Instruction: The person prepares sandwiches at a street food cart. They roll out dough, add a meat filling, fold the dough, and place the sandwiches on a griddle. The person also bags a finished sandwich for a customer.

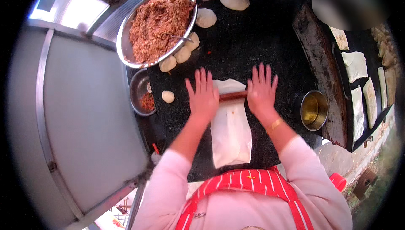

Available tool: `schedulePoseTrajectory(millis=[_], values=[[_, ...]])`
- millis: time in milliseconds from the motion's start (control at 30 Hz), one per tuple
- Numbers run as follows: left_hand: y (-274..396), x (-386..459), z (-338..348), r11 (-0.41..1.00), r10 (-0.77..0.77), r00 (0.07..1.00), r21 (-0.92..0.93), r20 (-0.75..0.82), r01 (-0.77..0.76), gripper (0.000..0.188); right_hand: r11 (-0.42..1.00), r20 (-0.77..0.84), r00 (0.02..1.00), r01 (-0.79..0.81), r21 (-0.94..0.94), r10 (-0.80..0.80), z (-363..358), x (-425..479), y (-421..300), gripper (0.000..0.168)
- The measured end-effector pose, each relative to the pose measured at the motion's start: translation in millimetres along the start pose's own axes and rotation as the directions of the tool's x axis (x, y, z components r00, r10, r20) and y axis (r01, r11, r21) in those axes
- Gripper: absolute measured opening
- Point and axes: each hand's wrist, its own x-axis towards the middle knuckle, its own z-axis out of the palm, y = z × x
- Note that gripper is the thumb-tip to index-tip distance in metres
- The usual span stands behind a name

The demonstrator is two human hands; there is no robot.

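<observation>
A long sheet of pale dough (231, 132) lies on the black speckled worktop, its near end close to the striped red apron. Across its far part rests a brown wooden rolling pin (233, 96). My left hand (203, 95) lies flat over the pin's left end, fingers stretched forward. Over the right end is my right hand (262, 90), palm down with its fingers spread. Both palms hide the pin's ends, and neither hand is closed around it. A small dough ball (168, 96) sits to the left of my left hand.
A steel bowl of reddish-brown filling (159, 29) with a utensil stands at the upper left, dough pieces (183, 54) beside it. Below it is a bowl of chopped red stuff (147, 101). At right are a metal bowl of yellow oil (314, 110) and a griddle with flat breads (354, 66).
</observation>
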Motion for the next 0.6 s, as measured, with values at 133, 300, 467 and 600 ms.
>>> schedulePoseTrajectory(millis=[133,300,467,600], values=[[-4,14,1,0.999,-0.006,0.997,-0.035,-0.076,0.003,0.057,1.0,-0.021,1.0,0.006,-0.008,-0.006,0,6,-2,0.051],[-15,51,5,0.994,-0.019,0.991,-0.109,-0.129,0.005,0.061,0.999,-0.059,0.998,0.035,-0.006,-0.035,9,54,-6,0.051],[-16,53,2,0.993,0.04,0.993,-0.106,-0.108,-0.051,0.067,0.998,-0.035,0.999,0.039,-0.047,-0.041,6,57,-8,0.052],[-23,74,8,0.984,0.04,0.984,-0.166,-0.171,-0.069,0.065,0.997,-0.092,0.993,0.073,-0.031,-0.075,12,81,-10,0.05]])
